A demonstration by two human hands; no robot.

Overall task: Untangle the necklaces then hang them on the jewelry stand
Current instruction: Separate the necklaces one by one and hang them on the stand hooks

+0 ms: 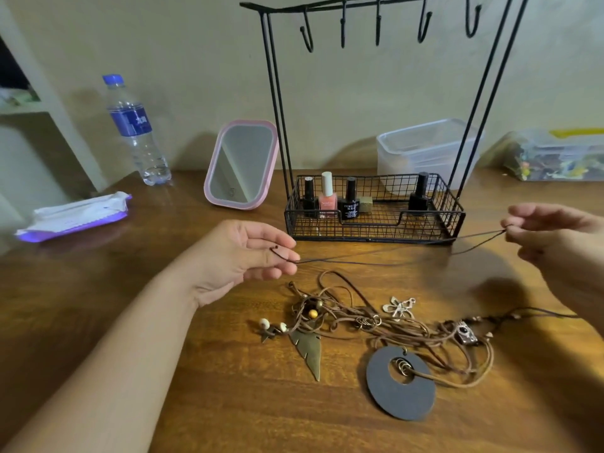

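Observation:
A thin dark cord (392, 251) is stretched above the wooden table (228, 403) between my two hands. My left hand (248, 256) pinches its left end, and my right hand (549, 233) pinches the right end near the stand's corner. Below the cord lies a tangle of brown cord necklaces (376, 322) with a brass leaf pendant (309, 349), a dark round disc pendant (400, 384), a pale butterfly pendant (400, 307) and a small camera charm (465, 335). The black wire jewelry stand (376, 207) stands behind, its hooks (377, 24) bare.
Several nail polish bottles (328, 194) stand in the stand's basket. A pink-framed mirror (240, 165), a water bottle (135, 132) and a wipes pack (78, 212) sit to the left. Clear plastic boxes (425, 148) stand against the wall at the back right.

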